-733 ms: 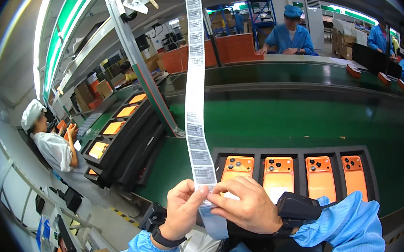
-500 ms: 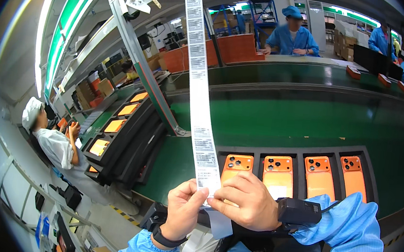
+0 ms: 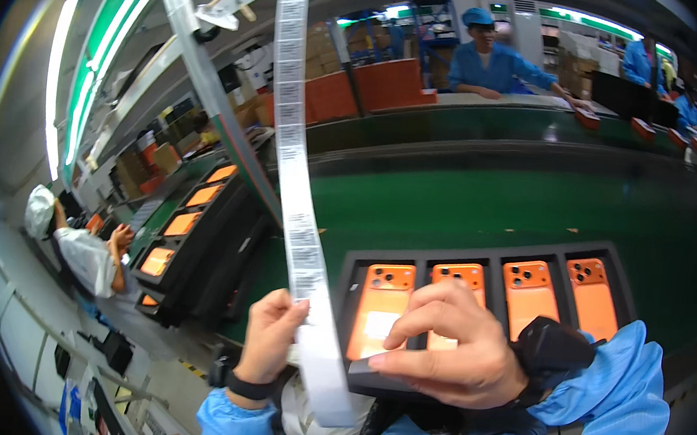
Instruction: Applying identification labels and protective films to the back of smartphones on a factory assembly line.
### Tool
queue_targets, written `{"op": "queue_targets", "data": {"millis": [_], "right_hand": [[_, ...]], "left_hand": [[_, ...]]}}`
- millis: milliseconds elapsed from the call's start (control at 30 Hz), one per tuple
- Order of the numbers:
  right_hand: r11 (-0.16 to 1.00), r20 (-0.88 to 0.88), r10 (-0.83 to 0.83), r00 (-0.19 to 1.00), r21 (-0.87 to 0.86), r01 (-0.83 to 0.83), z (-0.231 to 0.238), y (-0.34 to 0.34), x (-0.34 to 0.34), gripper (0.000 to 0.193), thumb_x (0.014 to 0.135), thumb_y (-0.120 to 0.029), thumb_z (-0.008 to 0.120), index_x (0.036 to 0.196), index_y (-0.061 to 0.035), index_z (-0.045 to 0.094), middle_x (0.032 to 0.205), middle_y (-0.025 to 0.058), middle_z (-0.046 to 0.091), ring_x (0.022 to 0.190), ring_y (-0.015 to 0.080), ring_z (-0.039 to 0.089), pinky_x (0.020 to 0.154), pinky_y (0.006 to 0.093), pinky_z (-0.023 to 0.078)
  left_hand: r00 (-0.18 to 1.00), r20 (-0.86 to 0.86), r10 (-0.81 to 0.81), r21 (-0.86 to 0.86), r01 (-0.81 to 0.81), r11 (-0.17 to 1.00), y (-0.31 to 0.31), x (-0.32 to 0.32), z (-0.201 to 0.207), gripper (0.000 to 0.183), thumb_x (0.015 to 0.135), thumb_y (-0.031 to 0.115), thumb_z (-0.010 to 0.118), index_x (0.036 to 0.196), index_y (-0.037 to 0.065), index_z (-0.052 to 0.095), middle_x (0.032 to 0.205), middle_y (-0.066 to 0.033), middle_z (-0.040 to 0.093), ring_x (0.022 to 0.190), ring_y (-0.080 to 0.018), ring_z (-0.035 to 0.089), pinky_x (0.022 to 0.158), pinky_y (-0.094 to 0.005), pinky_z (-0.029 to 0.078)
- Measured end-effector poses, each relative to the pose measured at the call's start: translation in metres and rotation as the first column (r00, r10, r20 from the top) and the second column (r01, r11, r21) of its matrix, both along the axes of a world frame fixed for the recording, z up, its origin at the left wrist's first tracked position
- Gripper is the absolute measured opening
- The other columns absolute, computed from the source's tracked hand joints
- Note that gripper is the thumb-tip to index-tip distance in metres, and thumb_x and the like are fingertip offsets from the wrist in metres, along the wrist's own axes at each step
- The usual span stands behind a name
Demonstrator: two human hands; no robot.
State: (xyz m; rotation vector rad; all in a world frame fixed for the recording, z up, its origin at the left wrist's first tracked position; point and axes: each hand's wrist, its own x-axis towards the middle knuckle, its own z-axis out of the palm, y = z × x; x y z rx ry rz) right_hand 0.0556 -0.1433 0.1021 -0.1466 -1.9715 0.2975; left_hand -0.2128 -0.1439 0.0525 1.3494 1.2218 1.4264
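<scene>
A long white strip of printed labels (image 3: 294, 171) hangs down from above. My left hand (image 3: 268, 335) pinches the strip near its lower end. My right hand (image 3: 453, 351) hovers over a black tray (image 3: 351, 375) that holds several orange phones; its fingers reach toward the leftmost orange phone (image 3: 381, 303), which bears a small white label on its back. The right hand's fingertips are pinched together, and I cannot tell whether they hold a label. A black device (image 3: 548, 351) is strapped on my right wrist.
The tray lies at the near edge of a green conveyor belt (image 3: 490, 205). A second black tray (image 3: 185, 236) of orange phones stands to the left. A seated person (image 3: 85, 248) works at the far left; another person (image 3: 487, 60) stands across the belt.
My right hand has left the label strip and moved down over the leftmost phone. My left hand still holds the strip. The view has tilted, showing the tray closer.
</scene>
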Motion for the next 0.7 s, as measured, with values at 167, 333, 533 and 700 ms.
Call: {"op": "queue_targets", "data": {"millis": [167,333,533,700], "right_hand": [[0.980,0.094,-0.184,0.978,0.099,0.175,0.010,-0.008,0.040,0.022,0.076,-0.008,0.067,0.097,-0.0056,0.071,0.083,0.0018,0.062,0.079,0.0203,0.056,0.071,0.0332,0.040],[0.903,-0.174,-0.012,0.985,0.422,0.086,-0.005,-0.042,0.007,0.026,0.079,-0.030,0.071,0.076,-0.0051,0.064,0.087,0.0067,0.061,0.077,0.0219,0.055,0.071,0.0368,0.046],[0.901,-0.082,-0.241,0.967,0.351,0.254,0.006,-0.063,0.072,0.024,0.081,-0.033,0.069,0.082,-0.0093,0.065,0.081,0.0058,0.062,0.073,0.0159,0.059,0.071,0.0333,0.045],[0.748,0.234,-0.568,0.789,0.545,0.377,0.015,-0.064,0.139,0.015,0.080,-0.013,0.063,0.094,-0.0115,0.068,0.086,-0.0048,0.068,0.073,0.0105,0.056,0.080,0.0304,0.037]], "left_hand": [[0.678,-0.642,0.357,0.235,-0.270,0.934,-0.003,-0.007,0.014,0.053,0.071,-0.002,0.070,0.120,-0.002,0.050,0.123,-0.0135,0.051,0.101,-0.0224,0.059,0.079,-0.0317,0.049],[0.424,-0.667,0.613,0.738,0.262,0.622,-0.018,0.060,0.075,0.018,0.081,0.013,0.063,0.089,-0.003,0.063,0.078,-0.0172,0.062,0.074,-0.0327,0.062,0.066,-0.0414,0.049],[0.470,-0.878,-0.090,0.289,0.672,0.682,0.015,0.138,0.053,0.040,0.065,0.010,0.078,0.101,0.002,0.063,0.113,-0.0190,0.055,0.103,-0.0363,0.054,0.087,-0.0435,0.043],[0.342,-0.875,-0.343,0.101,0.821,0.562,0.035,0.189,0.027,0.023,0.074,0.014,0.069,0.087,-0.001,0.057,0.089,-0.0159,0.053,0.085,-0.0332,0.056,0.072,-0.0417,0.046]]}}
